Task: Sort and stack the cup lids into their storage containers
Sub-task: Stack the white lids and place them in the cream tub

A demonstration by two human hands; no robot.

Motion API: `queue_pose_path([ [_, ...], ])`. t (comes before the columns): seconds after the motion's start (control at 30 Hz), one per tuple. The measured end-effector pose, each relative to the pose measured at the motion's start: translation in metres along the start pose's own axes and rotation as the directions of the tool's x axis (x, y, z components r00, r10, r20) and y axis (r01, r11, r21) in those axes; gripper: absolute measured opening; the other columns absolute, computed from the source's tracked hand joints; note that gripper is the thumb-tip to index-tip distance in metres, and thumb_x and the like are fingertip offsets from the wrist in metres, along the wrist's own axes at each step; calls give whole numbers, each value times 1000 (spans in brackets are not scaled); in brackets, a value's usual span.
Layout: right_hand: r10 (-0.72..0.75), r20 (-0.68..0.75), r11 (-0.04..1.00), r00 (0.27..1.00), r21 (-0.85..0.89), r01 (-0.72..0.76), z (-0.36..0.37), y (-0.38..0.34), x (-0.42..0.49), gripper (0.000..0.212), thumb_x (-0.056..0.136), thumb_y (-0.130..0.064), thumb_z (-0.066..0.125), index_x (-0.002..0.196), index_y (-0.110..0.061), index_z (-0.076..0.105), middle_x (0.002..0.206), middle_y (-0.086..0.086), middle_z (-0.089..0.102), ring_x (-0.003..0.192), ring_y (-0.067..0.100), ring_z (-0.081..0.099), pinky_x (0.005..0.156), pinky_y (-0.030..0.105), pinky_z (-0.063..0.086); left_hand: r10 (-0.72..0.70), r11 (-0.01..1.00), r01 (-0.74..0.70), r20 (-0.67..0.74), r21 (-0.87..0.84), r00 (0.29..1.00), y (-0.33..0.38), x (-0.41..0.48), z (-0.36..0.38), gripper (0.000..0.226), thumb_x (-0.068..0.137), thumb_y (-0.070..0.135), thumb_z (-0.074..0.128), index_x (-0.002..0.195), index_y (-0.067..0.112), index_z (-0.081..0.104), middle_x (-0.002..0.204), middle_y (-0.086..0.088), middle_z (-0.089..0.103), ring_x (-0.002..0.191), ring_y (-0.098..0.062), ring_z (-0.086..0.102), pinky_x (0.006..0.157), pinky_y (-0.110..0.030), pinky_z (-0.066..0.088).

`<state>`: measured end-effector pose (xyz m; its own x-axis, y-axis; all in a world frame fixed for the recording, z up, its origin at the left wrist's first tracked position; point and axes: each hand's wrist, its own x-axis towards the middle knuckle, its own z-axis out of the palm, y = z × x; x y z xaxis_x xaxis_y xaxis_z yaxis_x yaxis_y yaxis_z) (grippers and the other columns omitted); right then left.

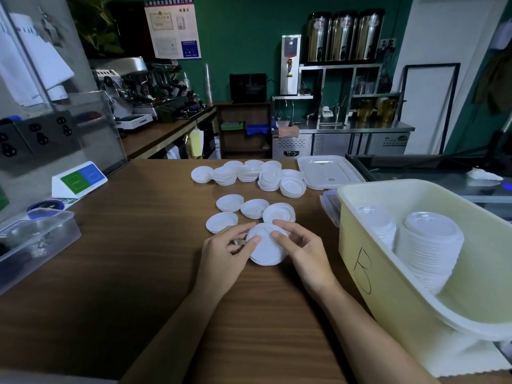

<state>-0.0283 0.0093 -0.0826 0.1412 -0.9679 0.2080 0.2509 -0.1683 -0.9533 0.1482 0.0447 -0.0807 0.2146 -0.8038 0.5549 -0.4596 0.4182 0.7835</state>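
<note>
The cream tub [388,273] to the right of the right hand [302,250] is cut off by the frame edge, and the hand-drawn mark on its near wall cannot be read with certainty. Its wall hides the lower part of the two lid stacks inside: a tall leaning stack [432,245] and a shorter stack [376,225] beyond it. A clear container with blue clips [329,209] is mostly hidden behind the tub's far corner. A small greyish item under the fingers of the left hand [227,253] cannot be identified. Both hands grip a white lid [267,249] between them, low over the table [138,259], thumbs on its top face and fingers curled at its rim. Layered edges at its near side suggest more than one lid, but the count cannot be told. Four single lids [255,208] lie on the table just beyond the hands. Farther beyond them is a loose heap of lids [249,173], with a flat clear cover [327,171] beside it to the right. A clear box [36,236], well to the left of the left hand, has blurred contents.
</note>
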Motion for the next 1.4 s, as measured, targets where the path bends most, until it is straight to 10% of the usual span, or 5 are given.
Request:
queue_pose_path([
  [0.5,10,47,988,999,156,-17,0,2,1,34,94,6,68,126,-5,67,79,0,74,78,11,68,75,23,54,-178,963,193,92,-186,980,7,2,1,40,81,9,87,116,24,75,87,23,72,78,-3,70,76,-17,55],
  [0.63,-58,-45,997,997,39,60,-4,4,3,29,95,7,67,121,-7,69,64,-11,63,64,4,57,66,17,49,16,996,-20,44,89,999,-1,2,-2,37,81,22,88,116,23,75,97,20,73,95,-5,70,84,-16,54],
  [0.87,-168,-249,968,954,-227,111,-11,11,6,23,94,-4,67,101,-24,74,105,-11,76,99,8,69,86,33,53,59,900,-139,200,413,978,-29,3,-10,16,85,12,82,101,16,81,115,8,73,111,-4,64,101,-26,50],
  [1.17,-234,-208,946,950,-273,173,-11,13,8,31,93,6,61,105,-20,72,107,-7,74,101,13,67,87,27,51,-20,973,-9,122,232,992,-16,8,-13,7,89,11,79,89,16,75,85,19,73,87,-3,70,80,-14,49],
  [1.4,-191,-164,961,968,-234,150,-10,12,7,27,96,0,63,105,-23,74,104,-8,76,96,9,68,84,29,52,-185,970,200,117,-138,976,-15,12,-9,13,105,13,57,113,15,67,103,5,76,102,-20,73,87,-37,60],
])
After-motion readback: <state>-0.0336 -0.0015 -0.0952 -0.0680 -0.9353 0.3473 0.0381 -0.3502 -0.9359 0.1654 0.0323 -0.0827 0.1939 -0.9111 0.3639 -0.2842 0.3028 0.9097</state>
